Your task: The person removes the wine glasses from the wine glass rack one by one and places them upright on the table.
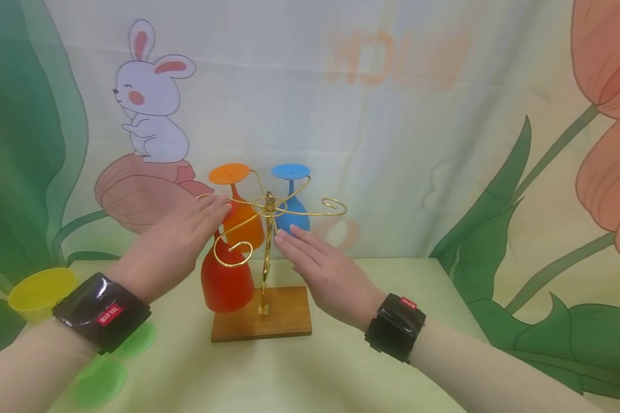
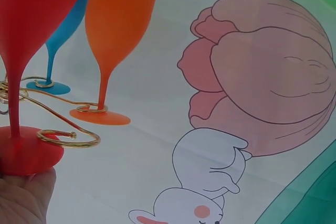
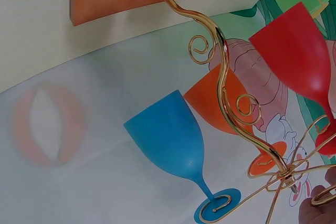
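Note:
My left hand (image 1: 181, 241) holds the foot of a red plastic goblet (image 1: 226, 281), which hangs upside down at the rack's left. In the left wrist view, the red goblet (image 2: 31, 19) has a gold hook (image 2: 73, 139) beside its stem; the wrist pictures are inverted. My right hand (image 1: 330, 275) is at the front right of the gold goblet rack (image 1: 266, 269). In the right wrist view, its fingers (image 3: 312, 203) lie around a hook at the lower right; the thumb is hidden. An orange goblet (image 1: 248, 229) and a blue goblet (image 1: 293, 215) hang behind.
The rack's wooden base (image 1: 284, 312) stands on a pale green tabletop (image 1: 372, 361). A yellow goblet (image 1: 36, 292) and a green goblet (image 1: 100, 381) are at left, partly behind my forearm. A curled hook (image 1: 334, 205) sticks out to the right. A printed cloth (image 1: 392, 126) hangs behind.

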Motion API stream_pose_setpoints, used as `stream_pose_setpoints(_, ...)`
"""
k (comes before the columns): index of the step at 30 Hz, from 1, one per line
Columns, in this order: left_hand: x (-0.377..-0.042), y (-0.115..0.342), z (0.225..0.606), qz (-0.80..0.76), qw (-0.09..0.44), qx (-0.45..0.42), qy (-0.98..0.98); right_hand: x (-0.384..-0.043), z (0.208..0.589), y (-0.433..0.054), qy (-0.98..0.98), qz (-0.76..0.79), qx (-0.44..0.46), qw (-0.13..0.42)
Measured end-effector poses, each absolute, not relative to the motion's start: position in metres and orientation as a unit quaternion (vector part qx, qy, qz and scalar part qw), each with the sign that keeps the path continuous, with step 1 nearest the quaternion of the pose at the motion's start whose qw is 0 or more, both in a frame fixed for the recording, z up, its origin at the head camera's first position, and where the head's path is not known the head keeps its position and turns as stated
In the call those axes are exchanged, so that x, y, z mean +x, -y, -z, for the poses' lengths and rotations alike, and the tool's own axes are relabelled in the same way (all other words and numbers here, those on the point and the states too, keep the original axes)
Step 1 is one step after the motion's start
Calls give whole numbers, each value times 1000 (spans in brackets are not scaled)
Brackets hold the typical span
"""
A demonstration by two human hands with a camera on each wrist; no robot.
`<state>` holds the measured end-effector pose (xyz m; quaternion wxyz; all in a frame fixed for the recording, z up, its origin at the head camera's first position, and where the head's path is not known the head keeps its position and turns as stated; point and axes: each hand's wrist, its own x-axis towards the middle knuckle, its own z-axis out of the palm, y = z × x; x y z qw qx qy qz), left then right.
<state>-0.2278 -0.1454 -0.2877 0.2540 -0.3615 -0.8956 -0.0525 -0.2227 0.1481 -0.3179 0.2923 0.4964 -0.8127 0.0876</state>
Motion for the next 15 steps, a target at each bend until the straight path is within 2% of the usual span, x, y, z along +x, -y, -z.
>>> stream_pose_setpoints(6, -211, 156, 293, 68, 276, -382, 879, -224, 319, -148, 812, -90, 496, 294)
stream_pose_setpoints(15, -195, 176, 305, 119, 221, -333, 909, -229, 330, -158, 836, -137, 460, 267)
